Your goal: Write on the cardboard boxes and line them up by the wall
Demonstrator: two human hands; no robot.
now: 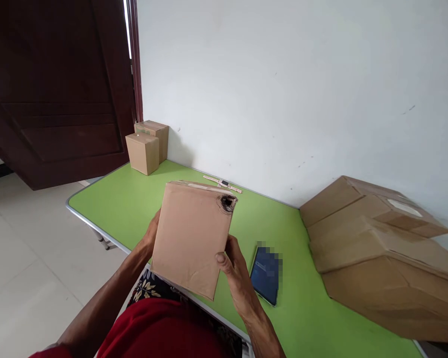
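A brown cardboard box (192, 238) is held up in front of me, tilted, over the near edge of the green table. Its upper right corner has a dark, torn hole (227, 202). My left hand (154, 233) grips the left side, its fingers mostly hidden behind the box. On the opposite side, my right hand (234, 263) is closed on the edge, thumb on the front face and fingers behind. A dark-screened tablet (266, 276) lies on the table just right of my right hand.
Two small cardboard boxes (146, 149) stand at the table's far left corner. A watch with a pale strap (224, 183) lies near the wall. Larger cardboard boxes (381, 253) crowd the right side. The green table (108, 204) meets a white wall; a dark door (59, 89) is at left.
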